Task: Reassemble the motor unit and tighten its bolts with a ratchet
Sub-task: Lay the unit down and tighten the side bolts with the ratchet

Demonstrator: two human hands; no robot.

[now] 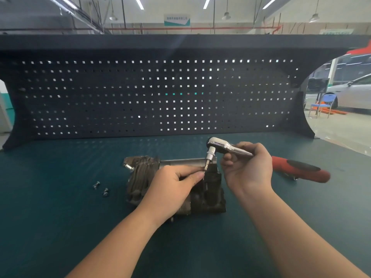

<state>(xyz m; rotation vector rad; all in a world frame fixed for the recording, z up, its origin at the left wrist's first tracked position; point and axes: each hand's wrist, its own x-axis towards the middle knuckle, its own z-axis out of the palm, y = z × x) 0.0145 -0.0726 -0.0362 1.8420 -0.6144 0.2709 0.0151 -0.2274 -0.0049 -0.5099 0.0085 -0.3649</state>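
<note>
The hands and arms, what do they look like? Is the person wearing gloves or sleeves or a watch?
No gloves. The left hand and the right hand are both bare, and so are both forearms all the way to the bottom of the picture. No sleeve shows, and no watch, ring or bracelet. The fingernails look short and plain.

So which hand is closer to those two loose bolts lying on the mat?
Left. The left hand rests on the motor unit, just right of the loose bolts. The right hand is farther right, gripping the ratchet.
</note>
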